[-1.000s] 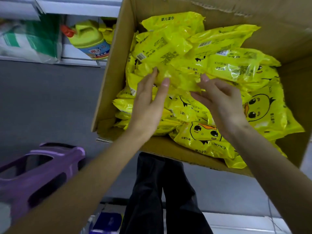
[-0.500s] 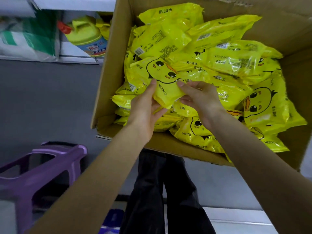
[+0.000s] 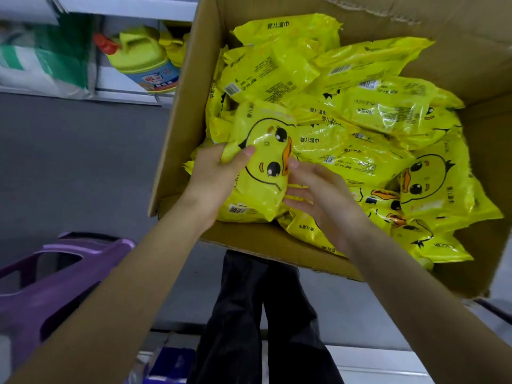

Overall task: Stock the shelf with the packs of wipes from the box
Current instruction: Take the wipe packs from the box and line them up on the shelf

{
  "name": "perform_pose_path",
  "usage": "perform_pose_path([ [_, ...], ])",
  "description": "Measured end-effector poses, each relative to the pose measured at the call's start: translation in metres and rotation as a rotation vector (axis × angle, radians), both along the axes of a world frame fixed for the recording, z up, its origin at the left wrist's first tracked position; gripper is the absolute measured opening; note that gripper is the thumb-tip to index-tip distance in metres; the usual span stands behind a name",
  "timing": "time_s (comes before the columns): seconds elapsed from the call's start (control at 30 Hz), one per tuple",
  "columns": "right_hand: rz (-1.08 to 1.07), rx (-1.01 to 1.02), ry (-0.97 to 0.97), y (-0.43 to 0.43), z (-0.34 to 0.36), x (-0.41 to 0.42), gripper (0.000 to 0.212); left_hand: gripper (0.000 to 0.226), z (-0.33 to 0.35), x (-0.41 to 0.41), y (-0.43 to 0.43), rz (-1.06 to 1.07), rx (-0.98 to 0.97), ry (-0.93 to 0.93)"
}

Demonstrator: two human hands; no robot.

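An open cardboard box holds several yellow packs of wipes printed with a duck face. My left hand grips one pack at its left edge, thumb on the front, and holds it upright over the box's near left corner. My right hand rests against the pack's right side with its fingers spread, touching but not clearly gripping it. The shelf shows at the upper left, behind the box.
A yellow bottle with a red cap and a green-and-white bag sit on the low shelf. A purple plastic stool stands at lower left on the grey floor. My dark trouser legs are below the box.
The duck-face pack has been lifted from the pile and turned upright toward the box's near left corner. My left hand now grips it; my right hand slid to its right side.
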State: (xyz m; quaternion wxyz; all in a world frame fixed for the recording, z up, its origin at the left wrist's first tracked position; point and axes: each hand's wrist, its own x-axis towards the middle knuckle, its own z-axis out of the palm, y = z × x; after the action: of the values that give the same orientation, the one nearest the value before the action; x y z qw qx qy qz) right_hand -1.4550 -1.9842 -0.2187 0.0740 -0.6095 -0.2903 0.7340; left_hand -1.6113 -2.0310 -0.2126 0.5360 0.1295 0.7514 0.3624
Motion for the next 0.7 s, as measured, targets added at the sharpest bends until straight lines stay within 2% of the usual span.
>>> perform_pose_path([
  [0.07,-0.062,-0.016,0.064,0.015,0.001,0.002,0.042,0.014,0.003,-0.010,-0.003,-0.202,0.053,-0.042],
  [0.1,-0.082,-0.023,0.086,0.023,0.001,0.003,0.046,0.026,0.006,-0.014,-0.003,-0.300,0.041,-0.099],
  [0.17,-0.059,-0.020,0.100,0.036,0.002,0.004,0.053,0.053,0.011,-0.020,-0.001,-0.427,-0.050,-0.204],
  [0.2,-0.019,-0.014,0.084,0.040,0.004,0.004,0.056,0.056,0.014,-0.022,0.002,-0.428,-0.090,-0.254],
  [0.27,0.031,0.010,0.018,0.044,0.007,0.003,0.065,0.048,0.019,-0.025,0.006,-0.346,-0.104,-0.313],
  [0.3,0.013,0.029,0.004,0.046,0.007,0.003,0.061,0.045,0.019,-0.028,0.008,-0.283,-0.090,-0.325],
  [0.37,-0.107,0.068,0.016,0.048,0.009,0.002,0.039,0.043,0.021,-0.033,0.010,-0.089,-0.044,-0.382],
  [0.4,-0.162,0.063,0.022,0.048,0.009,-0.001,0.040,0.044,0.022,-0.035,0.011,0.008,-0.020,-0.426],
  [0.47,-0.226,0.039,0.041,0.044,0.008,-0.006,0.055,0.045,0.025,-0.037,0.014,0.153,0.021,-0.508],
  [0.53,-0.237,0.036,0.074,0.039,0.009,-0.015,0.031,0.043,0.029,-0.038,0.014,0.260,0.038,-0.519],
  [0.57,-0.221,0.042,0.076,0.036,0.008,-0.019,0.024,0.046,0.028,-0.040,0.013,0.275,0.040,-0.497],
  [0.7,-0.092,0.207,0.051,0.038,0.010,-0.037,0.025,0.068,0.030,-0.055,0.007,0.171,0.041,-0.393],
])
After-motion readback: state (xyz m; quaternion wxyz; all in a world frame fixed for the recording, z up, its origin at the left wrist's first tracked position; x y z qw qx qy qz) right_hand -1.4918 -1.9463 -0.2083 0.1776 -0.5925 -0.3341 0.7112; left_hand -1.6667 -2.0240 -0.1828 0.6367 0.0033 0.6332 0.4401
